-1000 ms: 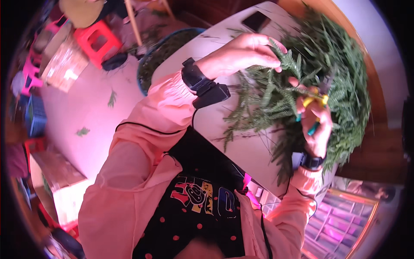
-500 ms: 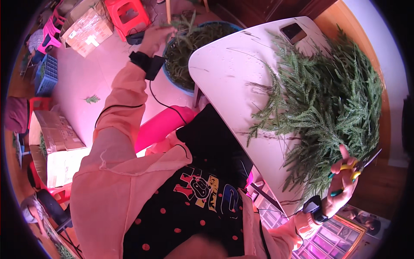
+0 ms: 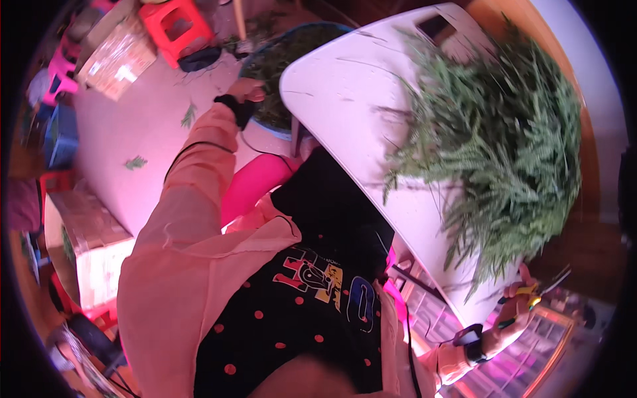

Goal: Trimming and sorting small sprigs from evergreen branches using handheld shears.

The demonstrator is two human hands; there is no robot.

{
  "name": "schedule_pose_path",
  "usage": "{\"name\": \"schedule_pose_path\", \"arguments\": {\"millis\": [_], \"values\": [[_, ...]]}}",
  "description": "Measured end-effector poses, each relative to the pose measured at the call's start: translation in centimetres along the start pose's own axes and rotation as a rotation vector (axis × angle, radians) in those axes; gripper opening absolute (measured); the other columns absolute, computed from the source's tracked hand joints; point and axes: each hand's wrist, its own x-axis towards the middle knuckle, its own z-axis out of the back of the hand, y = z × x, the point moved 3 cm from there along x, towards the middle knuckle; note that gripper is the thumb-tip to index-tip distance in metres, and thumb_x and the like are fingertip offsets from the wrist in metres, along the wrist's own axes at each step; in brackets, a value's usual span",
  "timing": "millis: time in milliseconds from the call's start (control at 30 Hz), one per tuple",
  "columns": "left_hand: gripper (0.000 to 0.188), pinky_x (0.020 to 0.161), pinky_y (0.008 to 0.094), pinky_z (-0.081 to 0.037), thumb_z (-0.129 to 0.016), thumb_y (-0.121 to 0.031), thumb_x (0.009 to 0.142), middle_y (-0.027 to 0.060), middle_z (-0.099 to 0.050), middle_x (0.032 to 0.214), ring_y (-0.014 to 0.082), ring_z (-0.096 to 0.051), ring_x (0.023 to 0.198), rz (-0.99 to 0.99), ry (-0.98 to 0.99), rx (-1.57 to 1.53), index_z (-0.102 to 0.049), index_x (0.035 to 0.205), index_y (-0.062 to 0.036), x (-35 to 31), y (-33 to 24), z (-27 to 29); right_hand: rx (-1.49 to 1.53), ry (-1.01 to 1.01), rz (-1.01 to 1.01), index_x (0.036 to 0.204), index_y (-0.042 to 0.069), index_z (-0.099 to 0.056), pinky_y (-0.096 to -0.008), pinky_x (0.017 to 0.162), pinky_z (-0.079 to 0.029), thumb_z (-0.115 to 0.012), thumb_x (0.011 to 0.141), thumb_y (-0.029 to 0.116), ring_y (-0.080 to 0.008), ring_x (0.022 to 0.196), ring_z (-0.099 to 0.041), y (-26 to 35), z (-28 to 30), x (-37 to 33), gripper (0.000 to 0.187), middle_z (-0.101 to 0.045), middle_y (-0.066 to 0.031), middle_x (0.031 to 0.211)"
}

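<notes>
Heaped thickly over the right half of a white table point(image 3: 338, 79), fringe hanging toward the near edge: green sprigs point(image 3: 504, 152). Just below that fringe, past the table's edge: scissors point(image 3: 533, 292) with yellow and green handles, clamped in the right hand point(image 3: 511, 320), blades aimed away from the heap, too blurred to tell whether parted. Well apart, at the left rim of a blue tub point(image 3: 273, 132) full of greenery: the left hand point(image 3: 247, 89), fingers curled, impossible to tell whether around anything. Judged from this spread, probably the dropping-off step between cuts; calling next for a reach with the left hand to the heap, then a stem offered to the blades. Across the table's bare part, thin dark scraps; near the far edge, a flat dark rectangular object point(image 3: 436, 28). Beyond, on a pink-lit floor point(image 3: 152, 119): two stray sprigs point(image 3: 136, 162), a red stool point(image 3: 190, 46), cardboard boxes point(image 3: 119, 63).
</notes>
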Motion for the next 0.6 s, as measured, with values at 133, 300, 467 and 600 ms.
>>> {"name": "schedule_pose_path", "arguments": {"millis": [133,300,467,600], "values": [[0.014,0.054,0.0246,-0.048,-0.062,-0.015,0.085,0.0023,-0.062,0.079,0.0116,-0.059,0.064,-0.740,0.147,0.148,-0.064,0.093,-0.0032,-5.2,-7.8,0.5,-0.424,-0.331,-0.123,0.115,0.000,-0.057,-0.0246,0.071,-0.039,-0.059,0.081,0.016,-0.0093,0.076,-0.047,0.2,3.4,-3.9,0.038,-0.059,-0.0113,0.111],[0.023,0.081,0.0230,-0.048,-0.051,-0.013,0.095,0.0050,-0.065,0.097,0.0109,-0.062,0.091,-0.854,0.037,0.251,-0.063,0.110,-0.0007,-14.5,-18.9,-10.3,-1.041,-0.334,-0.237,0.113,-0.001,-0.060,-0.0339,0.070,-0.046,-0.061,0.084,0.022,-0.0205,0.079,-0.060,-1.9,12.4,-7.8,0.036,-0.066,-0.0130,0.094],[0.030,0.069,0.0208,-0.047,-0.053,-0.026,0.096,0.0051,-0.066,0.086,0.0088,-0.062,0.079,-0.710,0.380,0.773,-0.063,0.106,-0.0001,-26.1,-18.2,-23.3,-1.323,-0.376,-0.405,0.104,0.000,-0.061,-0.0413,0.076,-0.047,-0.065,0.078,0.026,-0.0361,0.088,-0.062,-4.0,12.4,-6.6,0.038,-0.064,-0.0224,0.092],[0.043,0.059,0.0197,-0.043,-0.055,-0.044,0.093,0.0032,-0.064,0.074,0.0087,-0.058,0.063,-0.467,0.388,0.778,-0.063,0.097,-0.0019,-25.1,-14.7,-31.2,-1.373,-0.440,-0.443,0.099,0.000,-0.062,-0.0437,0.077,-0.047,-0.061,0.080,0.030,-0.0388,0.091,-0.061,-5.9,14.4,-6.9,0.036,-0.064,-0.0228,0.093]]}}
